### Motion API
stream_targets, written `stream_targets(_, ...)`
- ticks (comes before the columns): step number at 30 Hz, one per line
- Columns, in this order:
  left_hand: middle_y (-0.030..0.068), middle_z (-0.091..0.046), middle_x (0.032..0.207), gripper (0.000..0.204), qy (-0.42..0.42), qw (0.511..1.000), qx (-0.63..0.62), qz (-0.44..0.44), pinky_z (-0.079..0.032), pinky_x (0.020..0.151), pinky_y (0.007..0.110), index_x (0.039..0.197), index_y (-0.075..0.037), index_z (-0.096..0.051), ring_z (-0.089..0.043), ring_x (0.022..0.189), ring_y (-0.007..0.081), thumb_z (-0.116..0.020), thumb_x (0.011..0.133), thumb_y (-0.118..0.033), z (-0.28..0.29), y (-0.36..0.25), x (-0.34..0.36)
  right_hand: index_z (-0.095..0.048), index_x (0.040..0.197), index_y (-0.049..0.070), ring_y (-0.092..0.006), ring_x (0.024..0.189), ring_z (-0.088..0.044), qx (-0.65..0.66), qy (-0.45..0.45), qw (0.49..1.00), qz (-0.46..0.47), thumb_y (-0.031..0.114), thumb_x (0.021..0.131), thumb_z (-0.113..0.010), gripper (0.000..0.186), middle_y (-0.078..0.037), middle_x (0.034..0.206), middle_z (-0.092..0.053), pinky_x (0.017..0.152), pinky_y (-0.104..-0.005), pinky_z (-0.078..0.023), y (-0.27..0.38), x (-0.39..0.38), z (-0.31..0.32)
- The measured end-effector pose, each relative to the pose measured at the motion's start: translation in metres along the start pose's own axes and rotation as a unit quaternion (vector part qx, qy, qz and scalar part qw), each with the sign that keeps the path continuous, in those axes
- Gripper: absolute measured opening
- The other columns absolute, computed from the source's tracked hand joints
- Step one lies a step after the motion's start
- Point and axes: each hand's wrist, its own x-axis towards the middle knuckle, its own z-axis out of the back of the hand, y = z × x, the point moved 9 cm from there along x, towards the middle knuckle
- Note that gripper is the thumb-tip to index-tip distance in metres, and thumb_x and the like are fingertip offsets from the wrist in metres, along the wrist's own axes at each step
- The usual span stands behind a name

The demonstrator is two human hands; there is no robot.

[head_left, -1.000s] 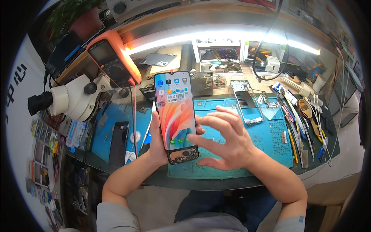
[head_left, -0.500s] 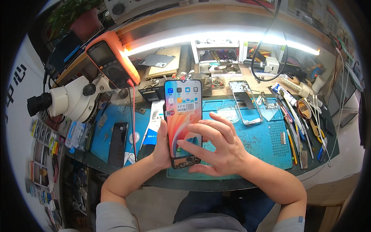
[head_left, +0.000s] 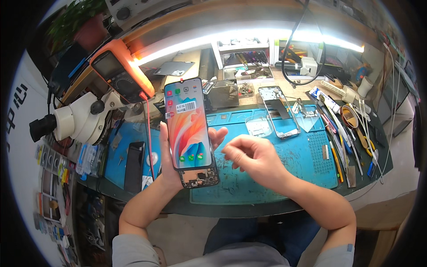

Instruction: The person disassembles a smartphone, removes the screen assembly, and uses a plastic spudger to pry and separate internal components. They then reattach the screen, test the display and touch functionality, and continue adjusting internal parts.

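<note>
Left of centre, the left hand (head_left: 171,167) grasps the lit phone (head_left: 189,135), its long axis running near to far, far end leaning left, while just right, apart from it, the right hand (head_left: 255,156) hangs loosely curled, seemingly empty.

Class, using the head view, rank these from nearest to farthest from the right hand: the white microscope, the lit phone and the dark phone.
From the right hand:
1. Lit phone: just to its left, held in the left hand.
2. Dark phone: farther left, lying flat.
3. White microscope: farthest, toward the picture's left side.
</note>
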Motion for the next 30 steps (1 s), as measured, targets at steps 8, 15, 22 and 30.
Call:
stream_targets(8,0.0132,-0.062,0.114,0.093,0.003,0.996,-0.062,0.060,-0.047,0.109,0.050,0.144,-0.008,-0.045,-0.055,0.128,0.0291,-0.028,0.093,-0.084,-0.006,0.013,-0.003,-0.070,0.116,0.000,-0.0103,0.088,-0.068,0.135,0.141,0.980,-0.040,0.022,0.102,-0.066,0.026,-0.003,0.097,-0.071,0.076,-0.0263,-0.055,-0.009,-0.001,-0.025)
stream_targets(15,0.0154,-0.058,0.124,0.106,-0.016,0.997,-0.035,0.073,-0.052,0.099,0.046,0.139,-0.002,-0.048,-0.058,0.119,0.0297,-0.025,0.088,-0.091,0.004,0.017,-0.005,-0.070,0.112,-0.002,-0.0109,0.084,-0.068,0.148,0.114,0.982,-0.030,0.018,0.102,-0.066,0.023,-0.005,0.095,-0.072,0.073,-0.0266,-0.056,-0.011,0.000,-0.022)
stream_targets(22,0.0127,-0.056,0.114,0.103,0.038,0.993,-0.077,0.084,-0.052,0.089,0.042,0.134,-0.002,-0.050,-0.058,0.107,0.0274,-0.024,0.088,-0.091,-0.013,0.021,-0.001,-0.072,0.112,-0.004,-0.0119,0.084,-0.070,0.153,0.116,0.981,-0.028,0.016,0.101,-0.066,0.023,-0.006,0.096,-0.073,0.074,-0.0265,-0.057,-0.010,0.000,-0.020)
stream_targets(30,0.0126,-0.056,0.114,0.099,0.018,0.994,-0.062,0.092,-0.052,0.088,0.042,0.138,-0.007,-0.048,-0.057,0.105,0.0261,-0.026,0.088,-0.090,-0.012,0.022,-0.003,-0.074,0.111,-0.003,-0.0116,0.082,-0.070,0.143,0.118,0.982,-0.039,0.016,0.101,-0.066,0.023,-0.007,0.093,-0.074,0.072,-0.0255,-0.057,-0.010,0.001,-0.021)
